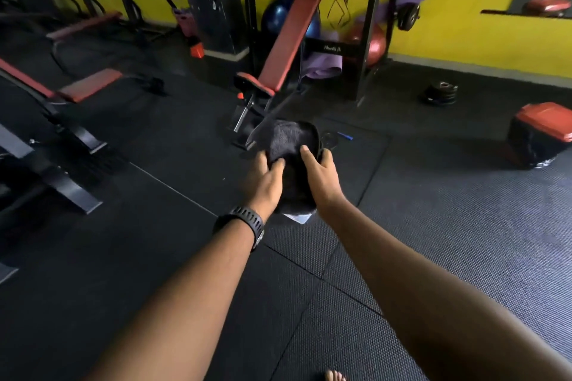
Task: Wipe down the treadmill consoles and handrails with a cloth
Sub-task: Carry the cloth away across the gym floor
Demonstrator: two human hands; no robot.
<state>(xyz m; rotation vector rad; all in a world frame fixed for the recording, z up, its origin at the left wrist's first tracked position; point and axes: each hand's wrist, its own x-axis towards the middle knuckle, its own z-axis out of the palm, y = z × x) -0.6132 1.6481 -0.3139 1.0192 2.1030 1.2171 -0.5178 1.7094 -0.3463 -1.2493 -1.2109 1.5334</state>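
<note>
Here, you hold the dark cloth (289, 141) out front.
Your left hand (265, 179) and right hand (322, 176) both grip it.

A gym is shown: red-padded benches (288, 37) are set on rubber mats (433, 226), with exercise balls (376, 46) and weight plates (439, 93) kept by a yellow wall (464, 9).

Yellow wall (458, 9), black rubber floor (433, 241), red incline bench (288, 37), possibly exercise balls behind.
</note>
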